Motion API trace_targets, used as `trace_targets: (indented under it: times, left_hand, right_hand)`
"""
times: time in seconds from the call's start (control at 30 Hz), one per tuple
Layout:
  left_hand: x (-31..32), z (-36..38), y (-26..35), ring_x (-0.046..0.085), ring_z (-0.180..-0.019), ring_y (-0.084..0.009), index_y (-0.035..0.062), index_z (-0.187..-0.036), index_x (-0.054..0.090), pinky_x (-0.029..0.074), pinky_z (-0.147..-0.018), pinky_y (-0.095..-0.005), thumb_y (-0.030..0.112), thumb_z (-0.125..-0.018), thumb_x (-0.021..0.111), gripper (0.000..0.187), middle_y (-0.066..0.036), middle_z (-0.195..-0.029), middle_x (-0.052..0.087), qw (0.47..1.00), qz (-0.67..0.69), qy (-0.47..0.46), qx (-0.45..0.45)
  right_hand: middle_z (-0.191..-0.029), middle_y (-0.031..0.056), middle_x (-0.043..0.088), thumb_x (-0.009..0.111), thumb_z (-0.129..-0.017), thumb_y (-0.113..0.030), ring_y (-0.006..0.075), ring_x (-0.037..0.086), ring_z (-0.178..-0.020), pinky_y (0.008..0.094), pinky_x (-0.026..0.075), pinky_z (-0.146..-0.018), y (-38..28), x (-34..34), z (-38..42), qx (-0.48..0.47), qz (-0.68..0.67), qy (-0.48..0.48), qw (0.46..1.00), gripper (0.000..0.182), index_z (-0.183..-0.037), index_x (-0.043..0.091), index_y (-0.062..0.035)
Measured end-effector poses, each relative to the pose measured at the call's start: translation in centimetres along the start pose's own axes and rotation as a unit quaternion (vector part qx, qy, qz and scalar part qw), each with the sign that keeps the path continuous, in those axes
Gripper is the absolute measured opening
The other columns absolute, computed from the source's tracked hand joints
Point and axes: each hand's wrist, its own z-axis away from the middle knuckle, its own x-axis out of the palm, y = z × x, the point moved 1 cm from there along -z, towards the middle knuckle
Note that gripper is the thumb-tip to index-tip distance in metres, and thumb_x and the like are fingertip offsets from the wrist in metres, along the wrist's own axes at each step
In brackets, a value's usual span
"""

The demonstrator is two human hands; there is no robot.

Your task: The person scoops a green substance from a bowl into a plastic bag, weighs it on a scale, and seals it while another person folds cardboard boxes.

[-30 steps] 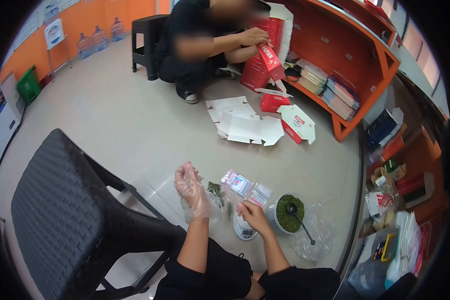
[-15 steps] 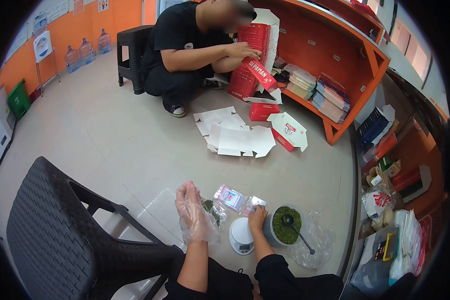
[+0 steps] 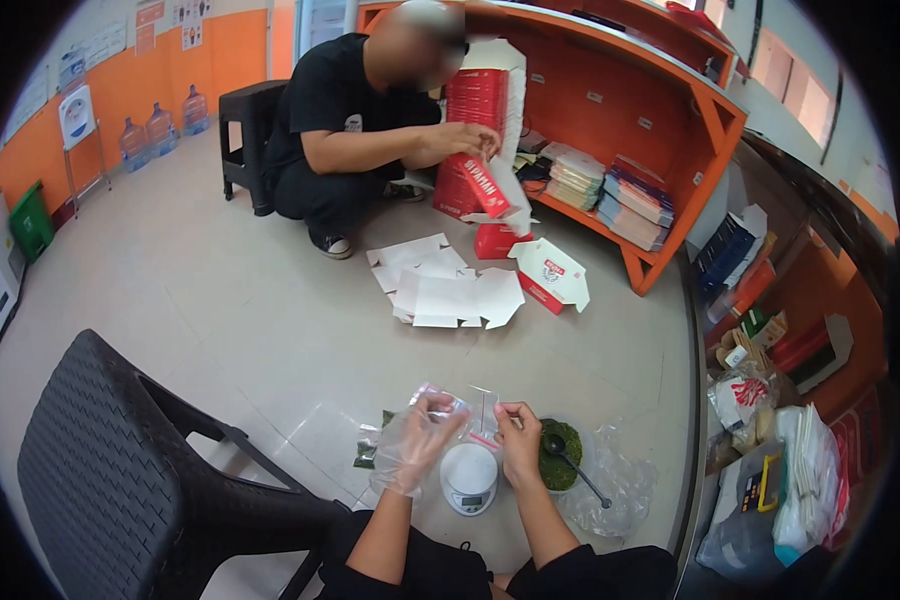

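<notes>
My right hand (image 3: pixel 518 445) is bare and pinches a small clear zip bag (image 3: pixel 484 408), held up above the scale's far side. Close to the bag's left side is my left hand (image 3: pixel 416 442), in a loose clear plastic glove, its fingers curved and apart. Beneath and between the hands stands a round white kitchen scale (image 3: pixel 468 472) with a small display. To the right, a tub of chopped green herbs (image 3: pixel 560 470) has a black spoon (image 3: pixel 573 458) lying in it. A clear bag with green leaf bits (image 3: pixel 366 446) lies left of the glove, which partly covers it.
A black woven-pattern stool (image 3: pixel 100 470) stands at my left. Crumpled clear plastic (image 3: pixel 615 485) lies beside the tub. Ahead, flattened white cartons (image 3: pixel 450 295) lie on the floor. Beyond them a crouching person (image 3: pixel 340 130) handles a red box (image 3: pixel 478 185) near an orange shelf (image 3: pixel 660 235).
My right hand has lifted a small zip bag off the floor. My gloved left hand has lowered and moved right towards it. The other person's hands shifted on the red box.
</notes>
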Motion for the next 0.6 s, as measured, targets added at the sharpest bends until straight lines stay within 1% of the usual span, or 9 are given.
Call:
trace_targets:
  times: [0.03,0.13,0.2,0.33,0.4,0.47,0.5,0.53,0.6]
  left_hand:
    - [0.9,0.8,1.3,0.056,-0.084,-0.0139,0.0038,-0.108,0.058,0.047,-0.074,-0.0266,0.022,-0.08,0.074,0.037,-0.004,-0.094,0.061,0.997,-0.055,-0.044,0.029]
    - [3.2,2.9,4.6,0.058,-0.088,-0.0155,0.0032,-0.112,0.057,0.048,-0.076,-0.0279,0.02,-0.079,0.075,0.041,-0.007,-0.1,0.062,0.982,-0.133,-0.103,0.089]
    - [4.3,4.0,5.5,0.059,-0.088,-0.0159,0.0047,-0.114,0.055,0.048,-0.076,-0.0298,0.023,-0.079,0.076,0.045,-0.008,-0.1,0.06,0.971,-0.121,-0.157,0.133]
    - [6.2,5.5,5.6,0.06,-0.077,-0.0137,0.0025,-0.099,0.063,0.047,-0.072,-0.0264,0.019,-0.085,0.071,0.023,-0.006,-0.083,0.064,0.967,-0.12,-0.209,0.085]
    - [7.3,5.9,5.6,0.06,-0.074,-0.0129,0.0022,-0.092,0.065,0.047,-0.069,-0.0255,0.016,-0.089,0.067,0.014,-0.007,-0.079,0.064,0.973,-0.049,-0.202,0.1]
    - [7.1,6.0,6.7,0.06,-0.074,-0.0132,0.0034,-0.093,0.065,0.047,-0.068,-0.0262,0.014,-0.089,0.065,0.011,-0.007,-0.082,0.065,0.958,-0.092,-0.254,0.1]
    - [6.9,6.1,6.7,0.061,-0.073,-0.0154,0.0044,-0.092,0.064,0.048,-0.068,-0.0281,0.012,-0.088,0.065,0.009,-0.008,-0.085,0.066,0.935,-0.177,-0.275,0.139]
    - [6.9,6.3,6.5,0.062,-0.073,-0.0192,0.0057,-0.092,0.064,0.049,-0.068,-0.0306,0.012,-0.087,0.065,0.008,-0.009,-0.085,0.066,0.896,-0.238,-0.298,0.227]
    - [7.2,6.8,4.7,0.063,-0.074,-0.024,0.0067,-0.091,0.063,0.05,-0.069,-0.0333,0.013,-0.084,0.065,0.01,-0.01,-0.081,0.064,0.874,-0.215,-0.346,0.263]
  right_hand:
    - [-0.078,0.0002,0.054,0.062,-0.091,-0.011,0.0096,0.049,-0.061,0.024,0.041,-0.055,-1.2,-0.3,0.8,-0.006,-0.069,-0.023,0.997,0.007,-0.088,0.058,-0.0074]
    - [-0.08,0.0031,0.058,0.061,-0.092,-0.01,0.0127,0.056,-0.065,0.0253,0.045,-0.058,-3.3,-2.5,2.6,0.038,-0.206,-0.083,0.974,0.006,-0.092,0.056,-0.0069]
    - [-0.082,0.0045,0.059,0.06,-0.093,-0.01,0.0138,0.058,-0.068,0.0263,0.048,-0.061,-4.5,-4.1,3.8,0.052,-0.209,-0.091,0.972,0.008,-0.094,0.054,-0.0056]
    - [-0.084,0.0078,0.061,0.059,-0.093,-0.01,0.0169,0.063,-0.076,0.0287,0.052,-0.065,-5.8,-8.2,5.0,0.107,-0.163,-0.139,0.971,0.01,-0.096,0.051,-0.0052]
    - [-0.09,0.0088,0.06,0.06,-0.093,-0.016,0.0173,0.063,-0.078,0.0278,0.052,-0.066,-5.4,-10.3,5.5,0.102,-0.136,-0.157,0.973,0.015,-0.099,0.051,-0.0056]
    - [-0.1,0.0111,0.058,0.065,-0.091,-0.022,0.016,0.061,-0.074,0.0263,0.051,-0.066,-5.7,-11.5,6.5,-0.064,0.099,-0.071,0.991,0.027,-0.107,0.051,-0.0054]
    - [-0.107,0.0115,0.055,0.07,-0.086,-0.024,0.0193,0.059,-0.072,0.0286,0.05,-0.067,-5.7,-12.3,6.8,-0.187,0.236,-0.028,0.953,0.032,-0.108,0.057,-0.0052]
    - [-0.107,0.0115,0.055,0.07,-0.086,-0.024,0.0193,0.059,-0.072,0.0286,0.05,-0.067,-5.9,-12.9,7.0,-0.194,0.23,-0.036,0.953,0.032,-0.108,0.057,-0.0052]
    - [-0.099,0.0109,0.058,0.07,-0.082,-0.017,0.0249,0.057,-0.071,0.0328,0.049,-0.07,-6.8,-13.6,7.4,-0.422,0.452,-0.109,0.778,0.024,-0.101,0.065,-0.0047]
